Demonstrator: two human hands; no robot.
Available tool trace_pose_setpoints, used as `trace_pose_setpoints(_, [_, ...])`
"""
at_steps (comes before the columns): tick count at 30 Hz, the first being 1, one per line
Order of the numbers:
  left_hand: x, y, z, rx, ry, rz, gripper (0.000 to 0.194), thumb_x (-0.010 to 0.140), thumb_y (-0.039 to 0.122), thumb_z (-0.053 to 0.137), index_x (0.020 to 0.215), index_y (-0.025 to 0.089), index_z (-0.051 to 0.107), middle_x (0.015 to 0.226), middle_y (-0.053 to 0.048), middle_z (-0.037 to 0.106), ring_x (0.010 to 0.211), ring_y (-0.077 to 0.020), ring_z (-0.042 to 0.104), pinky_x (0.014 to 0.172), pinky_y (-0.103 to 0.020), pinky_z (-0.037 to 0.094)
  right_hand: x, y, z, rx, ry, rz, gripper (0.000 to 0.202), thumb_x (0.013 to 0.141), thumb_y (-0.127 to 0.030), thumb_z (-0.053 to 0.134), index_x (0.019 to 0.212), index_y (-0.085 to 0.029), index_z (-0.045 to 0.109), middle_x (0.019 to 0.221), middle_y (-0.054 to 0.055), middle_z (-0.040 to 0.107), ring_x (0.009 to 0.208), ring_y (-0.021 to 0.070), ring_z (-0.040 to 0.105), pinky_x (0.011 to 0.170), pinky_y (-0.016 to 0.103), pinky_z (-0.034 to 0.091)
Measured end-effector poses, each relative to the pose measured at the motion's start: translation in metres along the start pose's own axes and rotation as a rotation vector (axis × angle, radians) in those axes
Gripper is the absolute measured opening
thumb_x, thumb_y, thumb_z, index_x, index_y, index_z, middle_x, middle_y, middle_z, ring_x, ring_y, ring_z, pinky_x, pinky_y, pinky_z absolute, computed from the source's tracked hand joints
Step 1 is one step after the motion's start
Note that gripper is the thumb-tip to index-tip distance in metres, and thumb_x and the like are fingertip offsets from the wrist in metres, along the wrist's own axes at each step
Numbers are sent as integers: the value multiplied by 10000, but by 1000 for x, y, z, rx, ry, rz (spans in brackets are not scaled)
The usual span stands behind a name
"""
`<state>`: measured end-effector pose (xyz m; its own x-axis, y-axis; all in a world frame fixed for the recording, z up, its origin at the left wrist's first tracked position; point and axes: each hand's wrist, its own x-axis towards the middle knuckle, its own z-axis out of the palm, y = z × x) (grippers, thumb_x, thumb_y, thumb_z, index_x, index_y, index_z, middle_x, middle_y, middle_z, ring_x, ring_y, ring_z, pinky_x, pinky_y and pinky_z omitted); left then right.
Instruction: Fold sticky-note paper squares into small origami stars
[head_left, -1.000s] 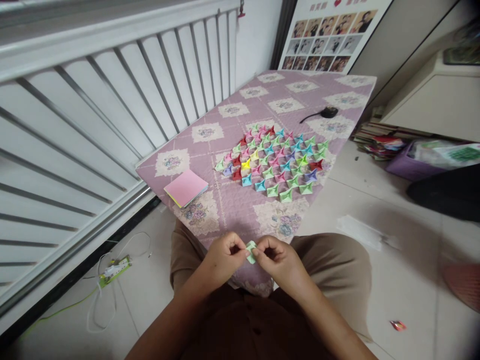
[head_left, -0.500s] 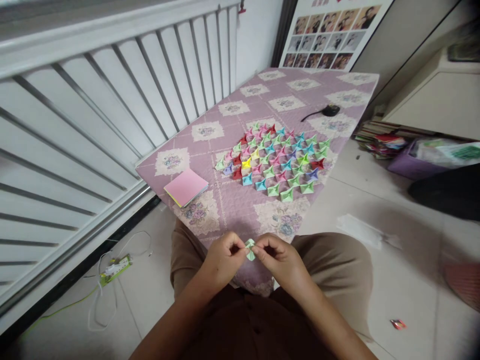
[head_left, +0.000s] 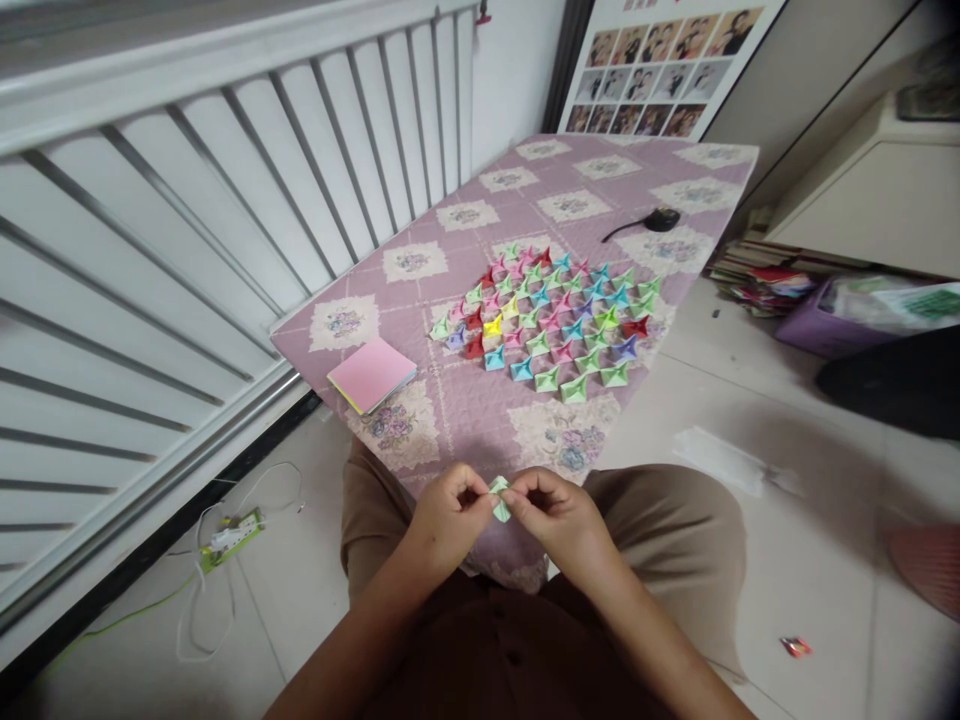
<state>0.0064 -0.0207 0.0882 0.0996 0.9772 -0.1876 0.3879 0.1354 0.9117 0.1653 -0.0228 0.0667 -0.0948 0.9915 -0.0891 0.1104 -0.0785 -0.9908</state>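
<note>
A small light green folded paper (head_left: pixel 500 498) is pinched between both hands at the near edge of the table. My left hand (head_left: pixel 453 515) grips its left side between thumb and finger. On its right side, my right hand (head_left: pixel 555 515) pinches it the same way. Beyond my hands, several folded paper pieces (head_left: pixel 562 325) in green, pink, red, blue, purple and yellow stand in slanting rows. A stack of square paper (head_left: pixel 373 375), pink on top, lies to the left of them.
The table (head_left: pixel 472 400) has a purple floral cloth. A black object with a short cord (head_left: pixel 661 220) lies near its far right edge. A white radiator (head_left: pixel 150 270) borders the left side; a power strip (head_left: pixel 232 538) is on the floor.
</note>
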Motion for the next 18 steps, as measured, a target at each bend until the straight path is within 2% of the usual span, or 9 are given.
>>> trace_pose_setpoints(4, [-2, -1, 1, 86, 2, 87, 66, 743, 162, 564, 689, 180, 532, 628, 42, 538, 597, -105, 492, 580, -222, 361, 1, -7, -4, -4, -85, 4, 163, 778, -356, 638, 754, -202, 590, 682, -18, 558, 635, 116, 491, 589, 235, 396])
trace_pose_setpoints(8, [-4, -1, 2, 152, -3, 172, 54, 750, 133, 553, 729, 182, 556, 687, 19, 589, 666, -124, 542, 642, -238, 391, 1, -14, -10, -98, -160, -52, 141, 813, -340, 615, 778, -203, 616, 743, -2, 572, 689, 125, 508, 635, 247, 405])
trace_pose_setpoints(9, [-4, -1, 3, 114, -4, 168, 57, 756, 140, 559, 789, 185, 572, 733, 10, 614, 698, -130, 561, 666, -243, 406, 0, -15, -11, -111, -162, -76, 145, 826, -339, 604, 775, -204, 617, 746, -1, 574, 697, 127, 514, 649, 251, 408])
trace_pose_setpoints(11, [-5, -1, 3, -21, -15, 127, 193, 762, 163, 578, 953, 190, 577, 833, -8, 648, 754, -140, 588, 700, -251, 435, 0, -15, -12, -115, -149, -124, 151, 849, -334, 586, 773, -207, 615, 754, 1, 581, 715, 131, 529, 677, 259, 415])
trace_pose_setpoints(13, [-5, 0, 2, -156, -46, 80, 273, 768, 186, 590, 1039, 188, 566, 888, -21, 660, 783, -145, 597, 712, -254, 451, 0, -15, -12, -90, -122, -163, 132, 859, -319, 581, 788, -213, 614, 772, 2, 595, 737, 134, 545, 699, 262, 421])
trace_pose_setpoints(18, [-5, 3, -5, -242, -98, 32, 127, 794, 219, 590, 896, 181, 656, 852, -16, 671, 805, -148, 592, 746, -254, 449, 1, -13, -11, -43, -85, -198, 101, 851, -295, 597, 787, -218, 613, 760, -6, 596, 719, 128, 546, 678, 249, 421])
